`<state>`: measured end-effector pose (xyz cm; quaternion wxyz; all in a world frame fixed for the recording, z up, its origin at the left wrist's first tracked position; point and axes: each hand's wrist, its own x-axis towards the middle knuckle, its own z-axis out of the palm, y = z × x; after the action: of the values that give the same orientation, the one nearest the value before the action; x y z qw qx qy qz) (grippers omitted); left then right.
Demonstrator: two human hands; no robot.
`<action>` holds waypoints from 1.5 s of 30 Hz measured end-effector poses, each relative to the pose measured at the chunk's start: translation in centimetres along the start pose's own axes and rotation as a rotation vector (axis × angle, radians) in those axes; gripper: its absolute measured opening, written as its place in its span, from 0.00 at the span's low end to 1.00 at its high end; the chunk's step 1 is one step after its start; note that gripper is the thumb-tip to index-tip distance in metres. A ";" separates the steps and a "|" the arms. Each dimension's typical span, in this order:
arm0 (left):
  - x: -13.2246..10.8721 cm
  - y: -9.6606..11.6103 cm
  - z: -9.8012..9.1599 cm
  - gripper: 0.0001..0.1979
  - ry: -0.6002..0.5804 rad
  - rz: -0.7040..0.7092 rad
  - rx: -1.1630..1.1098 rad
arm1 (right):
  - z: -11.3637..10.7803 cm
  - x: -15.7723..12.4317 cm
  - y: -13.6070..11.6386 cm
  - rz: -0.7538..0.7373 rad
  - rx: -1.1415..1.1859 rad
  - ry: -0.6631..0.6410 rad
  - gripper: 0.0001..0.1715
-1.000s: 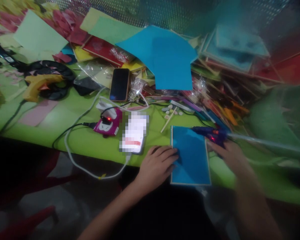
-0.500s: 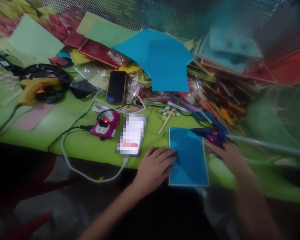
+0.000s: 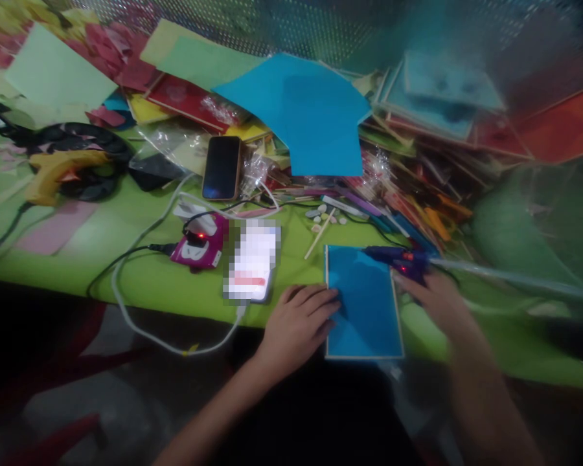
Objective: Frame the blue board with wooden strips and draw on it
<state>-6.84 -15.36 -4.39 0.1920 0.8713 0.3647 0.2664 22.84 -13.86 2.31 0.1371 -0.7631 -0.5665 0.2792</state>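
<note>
A blue rectangular card (image 3: 366, 301) with pale edges lies at the near edge of the green table (image 3: 150, 272). My left hand (image 3: 298, 323) rests flat with its fingers spread, the fingertips on the card's left edge. My right hand (image 3: 437, 301) is closed around a blue glue gun (image 3: 398, 259) with a red light. The gun's nozzle points left over the card's top right corner.
A lit phone (image 3: 250, 268) on a white cable and a magenta device (image 3: 199, 243) lie left of the card. Further back are a dark phone (image 3: 222, 167), a yellow glue gun (image 3: 61, 169), a large blue sheet (image 3: 311, 110), and heaps of coloured paper and sticks (image 3: 418, 207).
The view has drifted a little, so everything sits slightly further left. Both hands keep their places on the card and the glue gun.
</note>
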 end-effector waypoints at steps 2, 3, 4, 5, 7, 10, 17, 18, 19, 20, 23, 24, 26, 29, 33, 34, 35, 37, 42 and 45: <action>0.0 0.0 0.0 0.12 -0.003 -0.002 0.002 | -0.2 -0.1 0.1 0.008 -0.022 0.016 0.25; 0.0 0.0 0.0 0.12 0.000 -0.001 0.002 | -0.3 -0.2 0.2 0.016 -0.038 0.029 0.25; 0.0 0.0 0.0 0.12 0.005 0.001 0.002 | -0.5 -0.2 0.3 0.023 -0.052 0.039 0.25; 0.0 0.0 0.0 0.12 0.011 0.004 0.002 | -0.5 -0.3 0.4 0.030 -0.061 0.044 0.25; 0.0 -0.1 0.1 0.12 0.020 0.010 -0.001 | -0.6 -0.3 0.5 0.038 -0.059 0.037 0.25; 0.1 -0.1 0.1 0.12 0.022 0.010 -0.003 | -0.4 -0.2 0.3 0.022 -0.024 0.029 0.25; 0.0 -0.1 0.1 0.12 0.024 0.018 0.005 | -0.4 -0.4 -0.3 0.050 0.110 0.030 0.21; 0.0 -0.1 0.1 0.12 0.020 0.017 0.009 | -0.5 -0.5 -0.3 0.064 0.144 0.024 0.22; 0.0 -0.1 0.1 0.12 0.014 0.017 0.013 | -0.6 -0.6 -0.2 0.077 0.172 0.019 0.22; 0.1 -0.1 0.1 0.12 0.009 0.018 0.015 | -0.7 -0.7 -0.2 0.089 0.189 0.018 0.22; 0.1 -0.1 0.0 0.12 0.010 0.021 0.014 | -0.8 -0.9 0.1 0.103 0.174 0.034 0.21; 0.1 -0.1 0.0 0.12 0.013 0.021 0.012 | -0.8 -0.9 0.3 0.098 0.154 0.045 0.21; 0.1 -0.1 0.0 0.12 0.015 0.021 0.006 | -0.7 -0.8 0.6 0.086 0.114 0.057 0.23; 0.1 -0.1 0.0 0.12 0.006 0.023 0.002 | -0.4 -0.6 1.2 0.077 0.075 0.057 0.24; 0.1 -0.1 0.0 0.13 0.001 0.021 0.008 | -0.1 -0.2 1.2 0.065 0.067 0.039 0.25; 0.1 -0.1 0.0 0.13 0.004 0.022 0.009 | 0.0 -0.2 1.1 0.059 0.072 0.032 0.26; 0.1 -0.1 0.0 0.13 0.008 0.024 0.010 | 0.1 -0.1 0.9 0.050 0.078 0.028 0.26; 0.1 -0.1 0.0 0.12 0.018 0.031 0.011 | 0.1 -0.1 0.5 0.033 0.087 0.025 0.25; 0.1 -0.1 0.1 0.12 0.025 0.028 0.003 | -0.2 -0.3 0.7 0.088 0.039 0.042 0.26; 0.1 -0.1 0.0 0.12 0.022 0.028 -0.005 | -0.5 -0.5 1.2 0.108 0.020 0.047 0.26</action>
<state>-6.79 -15.20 -4.44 0.1863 0.8730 0.3537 0.2793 24.01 -14.66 2.23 0.1429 -0.7974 -0.5184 0.2738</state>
